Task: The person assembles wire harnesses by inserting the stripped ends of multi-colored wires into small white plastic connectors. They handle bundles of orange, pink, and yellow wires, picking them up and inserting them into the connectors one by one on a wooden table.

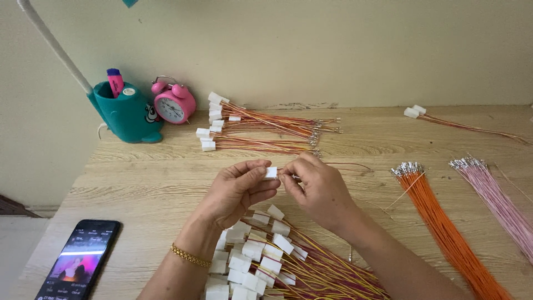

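Both hands meet above a pale wood-grain table (166,178): the left hand (239,191) pinches a small white plastic connector (271,172) between thumb and fingertips, while the right hand (317,186) closes its fingers on a thin wire at the connector's open end. A gold chain bracelet (190,256) circles the left wrist. Beneath the forearms lies a heap of finished leads (266,261), blocky white housings trailing yellow and red strands toward the near edge. Farther back, near the wall, a second bundle of wired connectors (261,130) fans out with bare metal tips pointing right, and a lone pair of connectors (415,111) sits well apart at the far right. A sheaf of orange wires (444,228) and another of pink wires (494,194), both crimped with shiny terminals, run diagonally along the right side. At the far left stand a teal lamp base (129,114) holding a pink marker (115,82), a round pink alarm clock (174,103) just beside it, and a glossy black smartphone (80,258) near the front corner. Bare tabletop stretches between the phone and the hands.
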